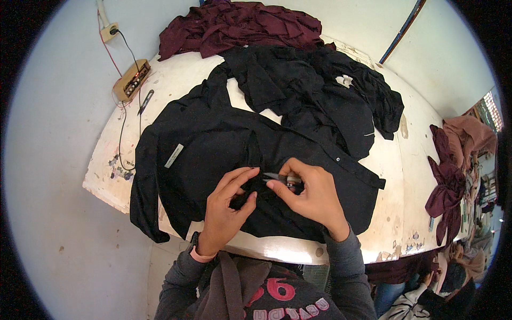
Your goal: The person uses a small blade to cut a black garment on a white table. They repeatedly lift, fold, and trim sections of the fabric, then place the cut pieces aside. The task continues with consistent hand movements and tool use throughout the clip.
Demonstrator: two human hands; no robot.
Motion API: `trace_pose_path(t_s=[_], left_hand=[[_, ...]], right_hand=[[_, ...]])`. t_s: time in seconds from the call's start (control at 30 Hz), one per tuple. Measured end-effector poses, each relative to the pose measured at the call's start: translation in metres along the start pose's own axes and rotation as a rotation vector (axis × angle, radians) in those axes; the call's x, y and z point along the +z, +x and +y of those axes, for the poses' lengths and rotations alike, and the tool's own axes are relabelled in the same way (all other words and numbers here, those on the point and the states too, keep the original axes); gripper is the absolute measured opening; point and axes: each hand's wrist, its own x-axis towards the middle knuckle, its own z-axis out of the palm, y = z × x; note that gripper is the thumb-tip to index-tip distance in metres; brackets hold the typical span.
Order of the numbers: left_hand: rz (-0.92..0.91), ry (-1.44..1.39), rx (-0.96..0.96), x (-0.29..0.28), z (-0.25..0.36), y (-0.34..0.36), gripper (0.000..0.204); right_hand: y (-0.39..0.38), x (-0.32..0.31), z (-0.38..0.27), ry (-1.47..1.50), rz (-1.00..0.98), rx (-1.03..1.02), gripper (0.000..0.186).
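The black garment [197,152] lay spread over the near part of the counter [176,80]. The fingers of the right hand [314,194] gripped a small metal-bladed tool [273,176] (its outline slightly blurred), tip toward the left hand [225,207], whose fingers curved over the garment; whether they pinched it, I could not tell.

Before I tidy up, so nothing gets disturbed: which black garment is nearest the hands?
The front black garment, spread beneath the left hand and right hand; the rumpled black heap lies behind it, farther away.
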Motion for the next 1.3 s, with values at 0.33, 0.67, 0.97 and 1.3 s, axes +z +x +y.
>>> trace_pose_path(t_s=[0.33, 0.67, 0.97, 1.3], left_hand=[[-0.055, -0.176, 0.005, 0.002, -0.015, 0.000, 0.055], [-0.164, -0.869, -0.284, -0.008, -0.037, -0.005, 0.080], [-0.103, -0.911, -0.343, -0.013, -0.027, -0.004, 0.081], [-0.135, -0.930, -0.336, -0.012, -0.027, -0.004, 0.081]], right_hand=[[0.003, 0.011, 0.002, 0.020, -0.031, -0.035, 0.029], [-0.005, 0.021, 0.012, 0.023, 0.086, -0.424, 0.029], [-0.008, 0.017, 0.017, 0.392, 0.142, -0.198, 0.019], [-0.010, 0.013, 0.007, 0.096, 0.144, -0.308, 0.019]])
